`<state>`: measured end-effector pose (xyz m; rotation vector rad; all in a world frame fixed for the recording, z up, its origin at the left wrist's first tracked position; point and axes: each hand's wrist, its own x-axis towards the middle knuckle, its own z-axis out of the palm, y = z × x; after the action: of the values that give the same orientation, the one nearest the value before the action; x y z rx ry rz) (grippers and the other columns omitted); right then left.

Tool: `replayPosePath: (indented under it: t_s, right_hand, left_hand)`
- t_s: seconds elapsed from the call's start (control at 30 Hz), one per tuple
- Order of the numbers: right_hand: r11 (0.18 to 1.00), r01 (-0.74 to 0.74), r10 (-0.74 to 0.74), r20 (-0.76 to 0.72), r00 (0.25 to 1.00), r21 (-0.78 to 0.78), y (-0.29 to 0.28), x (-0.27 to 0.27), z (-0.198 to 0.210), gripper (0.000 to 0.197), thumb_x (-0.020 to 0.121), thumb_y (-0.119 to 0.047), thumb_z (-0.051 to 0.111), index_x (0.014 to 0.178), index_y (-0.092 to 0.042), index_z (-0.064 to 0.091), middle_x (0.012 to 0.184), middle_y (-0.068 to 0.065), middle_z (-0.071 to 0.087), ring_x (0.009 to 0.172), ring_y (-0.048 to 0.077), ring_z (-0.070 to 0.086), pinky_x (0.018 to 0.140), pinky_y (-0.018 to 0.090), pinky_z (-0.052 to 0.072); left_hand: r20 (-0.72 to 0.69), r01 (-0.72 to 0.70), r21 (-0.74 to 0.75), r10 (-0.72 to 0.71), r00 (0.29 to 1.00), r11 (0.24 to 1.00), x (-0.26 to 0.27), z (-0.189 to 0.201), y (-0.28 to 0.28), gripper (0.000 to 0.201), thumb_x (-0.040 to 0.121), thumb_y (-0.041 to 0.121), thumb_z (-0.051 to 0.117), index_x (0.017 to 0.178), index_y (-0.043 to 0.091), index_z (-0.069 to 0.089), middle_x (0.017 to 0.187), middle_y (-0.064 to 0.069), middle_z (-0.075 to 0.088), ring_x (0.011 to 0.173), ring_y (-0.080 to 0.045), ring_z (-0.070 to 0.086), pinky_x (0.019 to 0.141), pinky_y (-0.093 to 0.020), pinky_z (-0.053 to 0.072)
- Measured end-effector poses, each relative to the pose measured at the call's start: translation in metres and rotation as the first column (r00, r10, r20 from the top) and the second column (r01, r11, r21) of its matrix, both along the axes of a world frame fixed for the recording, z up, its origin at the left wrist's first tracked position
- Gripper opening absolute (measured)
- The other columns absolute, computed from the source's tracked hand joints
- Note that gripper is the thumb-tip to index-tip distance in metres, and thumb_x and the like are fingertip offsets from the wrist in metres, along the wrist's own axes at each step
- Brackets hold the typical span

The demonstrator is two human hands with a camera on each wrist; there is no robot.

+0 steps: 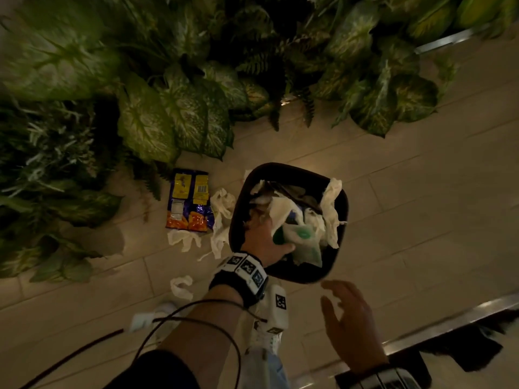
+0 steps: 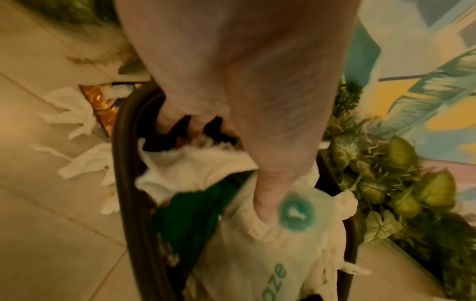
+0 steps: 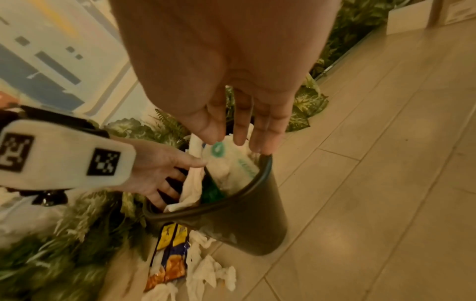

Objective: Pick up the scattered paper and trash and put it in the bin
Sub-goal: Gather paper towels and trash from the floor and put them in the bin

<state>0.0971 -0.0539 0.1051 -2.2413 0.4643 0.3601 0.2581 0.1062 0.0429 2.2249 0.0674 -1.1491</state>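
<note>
A dark bin (image 1: 297, 276) stands on the tiled floor, stuffed with white tissue and wrappers. My left hand (image 1: 264, 240) reaches into the bin from its near left side. Its thumb presses on a white wrapper with a green round logo (image 2: 296, 213), and its fingers (image 3: 165, 189) are spread straight down beside crumpled tissue. My right hand (image 1: 345, 313) hovers open just above the bin's near rim (image 3: 265, 163), holding nothing. A purple and orange snack bag (image 1: 189, 203) lies flat on the floor left of the bin, with crumpled tissues (image 1: 222, 206) around it.
Large green leafy plants (image 1: 168, 108) border the floor behind and to the left of the bin. A metal edge (image 1: 449, 327) runs along the lower right. Another tissue scrap (image 1: 181, 287) lies near my feet. Bare tiles stretch to the right of the bin.
</note>
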Motion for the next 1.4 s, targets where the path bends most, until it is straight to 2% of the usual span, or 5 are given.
replayPosePath:
  t_s: [0.23, 0.43, 0.97, 1.2, 1.4]
  right_hand:
    - [0.982, -0.181, 0.189, -0.189, 0.964, 0.056, -0.014, -0.030, 0.007, 0.046, 0.075, -0.007, 0.069, 0.094, -0.046, 0.057, 0.107, -0.029, 0.052, 0.084, -0.012, 0.054, 0.069, -0.001, 0.040]
    - [0.925, -0.360, 0.380, -0.279, 0.882, 0.123, 0.045, -0.018, -0.013, 0.030, 0.084, -0.021, 0.061, 0.102, -0.044, 0.054, 0.095, -0.020, 0.060, 0.079, -0.002, 0.059, 0.071, 0.020, 0.050]
    - [0.861, -0.505, 0.392, -0.549, 0.738, -0.063, 0.274, 0.132, -0.261, 0.046, 0.085, -0.023, 0.052, 0.130, -0.017, 0.043, 0.138, 0.015, 0.040, 0.125, 0.034, 0.040, 0.103, 0.042, 0.038]
    - [0.845, -0.509, 0.362, -0.527, 0.769, -0.162, 0.292, 0.127, -0.343, 0.104, 0.074, -0.025, 0.074, 0.141, -0.048, -0.002, 0.154, 0.016, -0.018, 0.137, 0.046, 0.007, 0.099, 0.064, 0.033]
    - [0.857, -0.501, 0.441, -0.332, 0.834, -0.120, 0.262, 0.101, -0.370, 0.031, 0.083, -0.007, 0.059, 0.114, -0.011, 0.056, 0.136, 0.018, 0.038, 0.123, 0.039, 0.036, 0.095, 0.049, 0.042]
  left_hand:
    - [0.151, -0.202, -0.144, 0.223, 0.963, 0.969, -0.020, 0.053, 0.072, 0.060, 0.082, 0.035, 0.065, 0.136, 0.027, 0.041, 0.121, 0.010, 0.053, 0.104, -0.010, 0.058, 0.087, -0.028, 0.051]
    - [0.025, -0.380, 0.059, 0.379, 0.925, 0.923, -0.083, 0.015, 0.183, 0.027, 0.082, 0.026, 0.065, 0.107, 0.018, 0.059, 0.094, 0.001, 0.064, 0.082, -0.010, 0.063, 0.059, -0.008, 0.040]
    - [-0.096, -0.480, 0.295, 0.525, 0.846, 0.827, -0.172, -0.228, 0.294, 0.065, 0.070, 0.018, 0.074, 0.128, 0.008, 0.045, 0.126, -0.020, 0.050, 0.115, -0.035, 0.051, 0.092, -0.036, 0.043]
    - [-0.009, -0.219, 0.231, 0.227, 0.974, 0.948, -0.161, -0.285, 0.314, 0.099, 0.073, 0.021, 0.075, 0.147, 0.035, 0.010, 0.153, -0.015, 0.005, 0.134, -0.033, 0.030, 0.100, -0.040, 0.043]
    - [-0.031, 0.006, 0.039, -0.005, 1.000, 0.999, -0.152, -0.311, 0.335, 0.048, 0.084, 0.007, 0.055, 0.131, 0.016, 0.047, 0.132, -0.015, 0.043, 0.120, -0.034, 0.049, 0.101, -0.033, 0.041]
